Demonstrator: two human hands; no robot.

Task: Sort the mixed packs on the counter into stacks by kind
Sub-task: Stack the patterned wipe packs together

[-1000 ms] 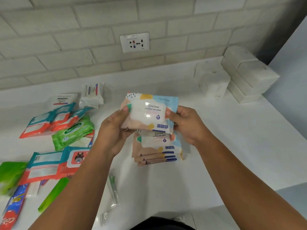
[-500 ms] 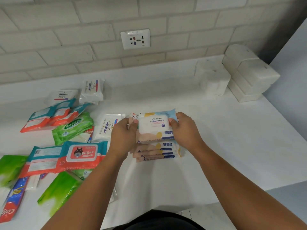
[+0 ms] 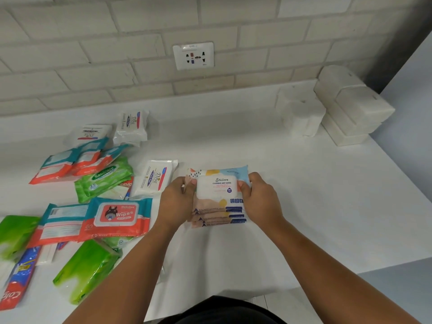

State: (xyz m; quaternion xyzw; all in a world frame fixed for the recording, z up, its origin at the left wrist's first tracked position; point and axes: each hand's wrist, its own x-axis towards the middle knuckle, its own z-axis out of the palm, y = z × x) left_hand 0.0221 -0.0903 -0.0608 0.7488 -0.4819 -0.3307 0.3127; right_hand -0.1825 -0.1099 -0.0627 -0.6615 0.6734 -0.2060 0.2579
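Left of the Stalove stack (image 3: 218, 217), glossy crinkled soft packs (image 3: 117, 213) (green, orange-teal, white) lie scattered on the smooth white worktop (image 3: 327, 206). The left hand (image 3: 177, 202) and right hand (image 3: 261, 199) each close their grip on a side edge of the flat top pack (image 3: 217, 187), which lies on that stack. Right of it, the worktop stretches to blocky white bundles (image 3: 355, 108).

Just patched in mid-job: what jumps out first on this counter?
The left hand and right hand grip the Stalove pack atop its stack, centre. Left of them lies an unsorted jumble: green Sanicare pack, orange-teal Wipes pack, white Dove pack. White blocks sit far right.
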